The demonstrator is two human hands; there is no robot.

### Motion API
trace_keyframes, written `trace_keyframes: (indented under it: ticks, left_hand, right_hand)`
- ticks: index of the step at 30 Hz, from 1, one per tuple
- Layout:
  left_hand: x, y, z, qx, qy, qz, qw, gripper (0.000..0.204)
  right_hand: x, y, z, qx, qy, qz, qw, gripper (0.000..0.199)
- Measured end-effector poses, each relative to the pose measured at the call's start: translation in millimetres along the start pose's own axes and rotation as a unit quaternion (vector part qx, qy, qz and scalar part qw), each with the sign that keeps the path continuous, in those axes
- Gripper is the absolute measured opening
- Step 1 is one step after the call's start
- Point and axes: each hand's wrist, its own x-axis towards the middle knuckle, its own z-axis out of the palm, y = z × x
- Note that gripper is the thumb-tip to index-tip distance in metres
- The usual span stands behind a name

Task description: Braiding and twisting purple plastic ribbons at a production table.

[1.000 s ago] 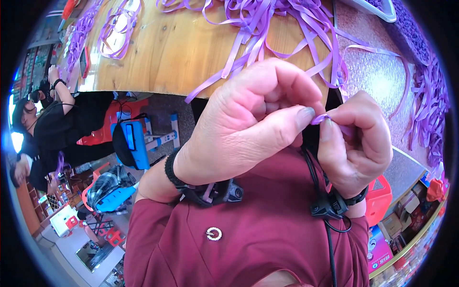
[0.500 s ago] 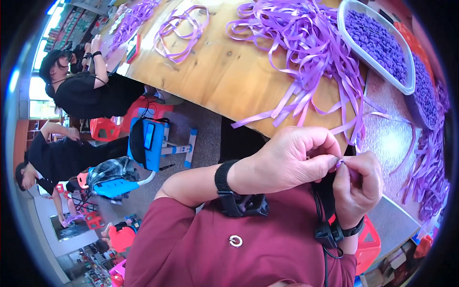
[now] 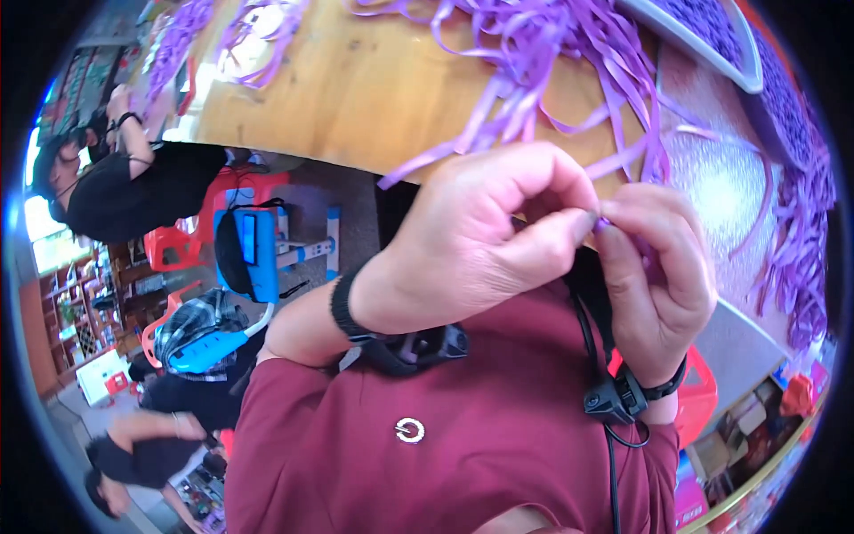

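In front of my chest, both hands meet at their fingertips over a small bit of purple ribbon (image 3: 603, 223). My left hand (image 3: 489, 240) is closed, its thumb and forefinger pinched at the ribbon's left side. My right hand (image 3: 660, 271) pinches the same ribbon between thumb and forefinger, the other fingers curled in. Most of the ribbon is hidden by the fingers, so whether it is knotted or folded cannot be made out. Just beyond my hands, loose ends hang from a heap of shiny purple ribbons (image 3: 525, 71) on the wooden table (image 3: 329, 107).
A white-rimmed tub (image 3: 754, 82) of small purple pieces stands at far right, beside another purple pile (image 3: 783, 111) and hanging ribbons (image 3: 796, 267). A ribbon loop (image 3: 258, 44) lies far left. Blue chair (image 3: 258, 254), red stool (image 3: 696, 396); two people in black (image 3: 116, 196) are on the left.
My view has shifted, so the table and tub sit higher in it. My hands stay pinched on the ribbon and appear closer. At left, a standing person has moved lower in the view.
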Motion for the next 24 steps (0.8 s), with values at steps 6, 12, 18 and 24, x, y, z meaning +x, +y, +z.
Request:
trace_keyframes:
  ticks: [6, 12, 18, 24]
  left_hand:
    - [3, -1, -1, 0.059, 0.012, 0.022, 0.998, 0.009]
    - [3, -2, 1, 0.069, 0.014, 0.016, 0.997, 0.009]
    - [1, 2, 2, 0.077, 0.019, -0.003, 0.997, 0.009]
    - [1, 0, -4, 0.088, -0.004, 0.001, 0.996, 0.009]
  right_hand:
    - [-10, -7, -4, 0.051, -0.042, 0.08, 0.995, 0.013]
    - [-14, -3, -2, 0.043, -0.023, 0.042, 0.998, 0.015]
    - [-17, -7, -6, 0.118, -0.007, 0.155, 0.981, 0.013]
    - [-17, -5, -10, 0.104, -0.039, 0.108, 0.988, 0.009]
